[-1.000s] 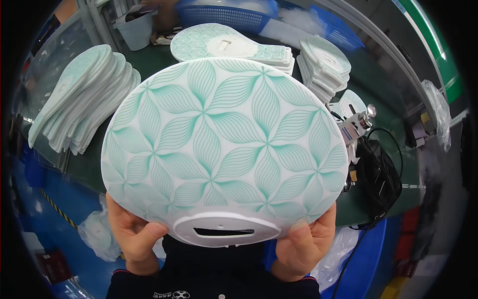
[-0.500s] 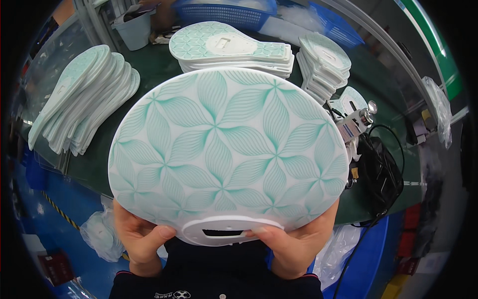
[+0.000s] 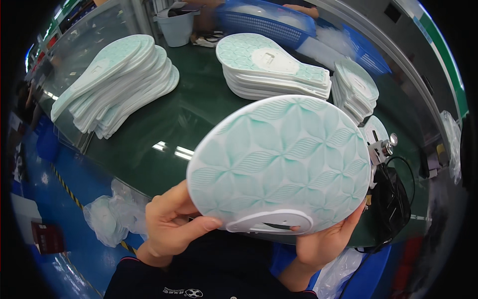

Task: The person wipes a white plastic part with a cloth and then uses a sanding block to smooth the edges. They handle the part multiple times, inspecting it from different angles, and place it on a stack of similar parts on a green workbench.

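Note:
A rounded white plastic panel (image 3: pixel 286 159) with a mint-green petal pattern is held up in front of me, tilted. At its lower edge is a raised white oval part with a dark slot. My left hand (image 3: pixel 174 222) grips the lower left edge, thumb on the front and fingers partly hidden behind. My right hand (image 3: pixel 326 241) supports the lower right edge; most of its fingers are behind the panel, and a fingertip shows at the slot. Beyond the panel lies a stack of similar patterned panels (image 3: pixel 274 62) with narrow tails.
More panels are stacked at the left (image 3: pixel 117 79) and right (image 3: pixel 356 87) of the green table (image 3: pixel 144 167). At the right are a metal-topped bottle (image 3: pixel 386 147) and a black bag (image 3: pixel 391 199). Behind stand a grey bucket (image 3: pixel 175 30) and a blue basket (image 3: pixel 266 25), near another person's arm.
The panel has tilted, its left side turned lower, and shifted to the right in view with both hands. The table and stacks also shift right as my view turns left.

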The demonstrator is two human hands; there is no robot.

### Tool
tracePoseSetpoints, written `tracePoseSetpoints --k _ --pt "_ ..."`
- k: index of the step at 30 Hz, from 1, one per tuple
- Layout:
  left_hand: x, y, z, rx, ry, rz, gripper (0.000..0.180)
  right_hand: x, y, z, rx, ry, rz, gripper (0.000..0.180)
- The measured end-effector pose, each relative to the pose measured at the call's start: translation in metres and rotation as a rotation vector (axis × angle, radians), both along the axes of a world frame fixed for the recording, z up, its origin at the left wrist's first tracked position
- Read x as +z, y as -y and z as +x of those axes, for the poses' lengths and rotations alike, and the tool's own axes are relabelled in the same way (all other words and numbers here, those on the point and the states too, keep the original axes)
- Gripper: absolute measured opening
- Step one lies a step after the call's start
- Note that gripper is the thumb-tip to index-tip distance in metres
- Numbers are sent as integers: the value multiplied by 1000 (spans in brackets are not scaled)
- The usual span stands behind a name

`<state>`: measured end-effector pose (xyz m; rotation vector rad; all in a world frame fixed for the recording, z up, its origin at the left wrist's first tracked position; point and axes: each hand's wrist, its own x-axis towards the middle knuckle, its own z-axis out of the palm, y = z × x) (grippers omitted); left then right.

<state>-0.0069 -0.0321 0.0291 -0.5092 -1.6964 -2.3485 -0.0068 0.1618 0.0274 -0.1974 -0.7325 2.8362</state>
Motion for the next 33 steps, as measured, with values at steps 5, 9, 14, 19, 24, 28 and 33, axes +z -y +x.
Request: tracePoseSetpoints --k 5,9,14,19,24,28,33 --pt "0 2 -1 -17 -18 -72 38 -11 -4 4 30 -153 -57 48" --pt "-3 5 2 53 -55 -176 32 -16 -3 6 50 -207 -56 49" --pt "-7 4 2 126 -48 -167 29 -18 -7 7 154 -278 -54 47" --pt "-13 6 8 229 5 -119 27 -19 -5 8 139 -291 -17 49" --pt "-21 10 8 285 21 -46 32 -21 -1 11 135 -292 -24 51" --pt "-20 6 7 321 34 -40 39 -16 2 9 235 -413 -251 53" --pt "-28 24 6 112 -90 21 37 7 3 9 294 -241 186 55"
